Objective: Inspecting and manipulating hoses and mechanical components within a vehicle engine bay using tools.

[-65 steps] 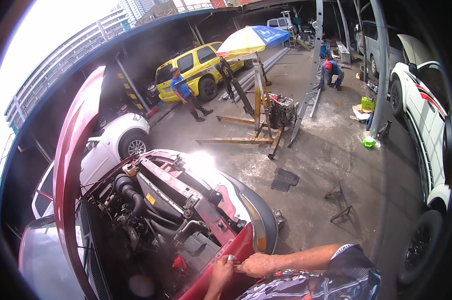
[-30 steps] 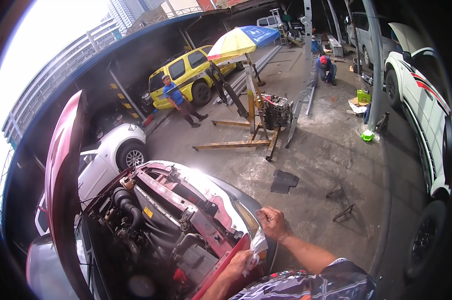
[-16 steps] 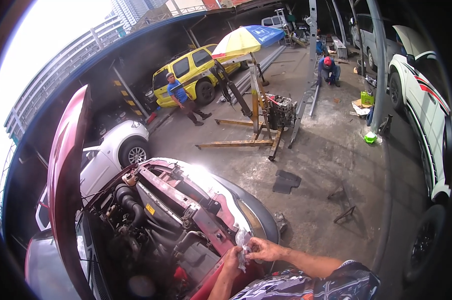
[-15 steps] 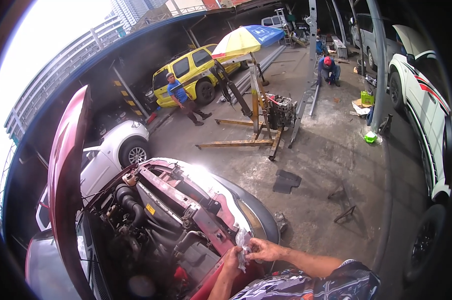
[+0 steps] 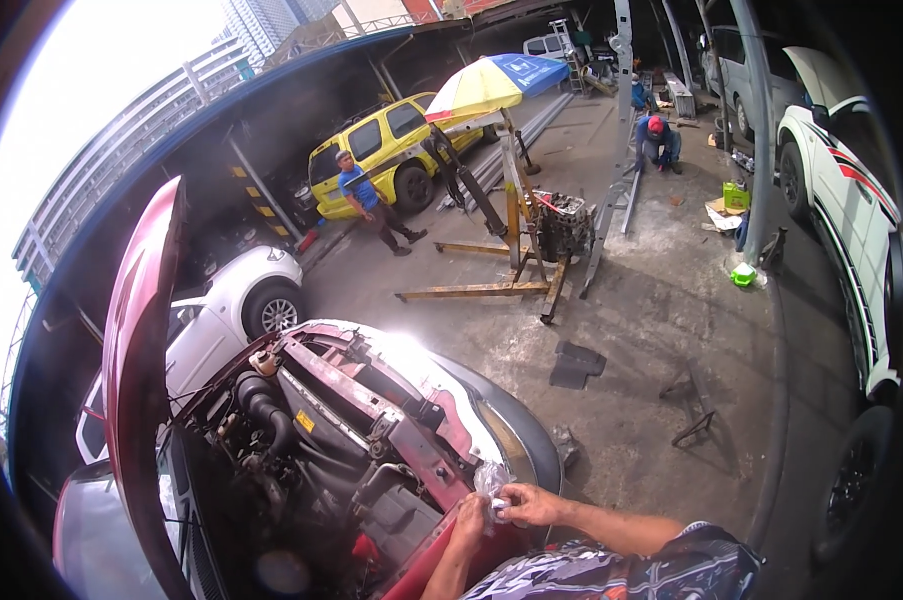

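Both my hands are together over the front fender of a red car [image 5: 435,543] with its hood [image 5: 141,310] raised. My left hand [image 5: 468,515] pinches a crumpled clear plastic bag [image 5: 492,478]. Beside it, my right hand [image 5: 525,505] has fingers closed on the same bag, around a small white piece inside or against it that is too small to identify. The open engine bay [image 5: 291,440] lies just left of my hands, with black hoses and a metal front crossmember.
A yellow-framed engine hoist [image 5: 511,235] stands ahead with an engine [image 5: 561,225] and umbrella. A co-worker in blue [image 5: 361,195] stands left; another crouches [image 5: 657,145] by metal beams. White vehicles flank both sides. Metal stands [image 5: 693,428] and dark mats [image 5: 575,364] lie on the floor.
A second ago my right hand was raised away from my left, stretching the bag; it has come down beside the left. The bag now bunches upward above my fingers. The view shifted slightly.
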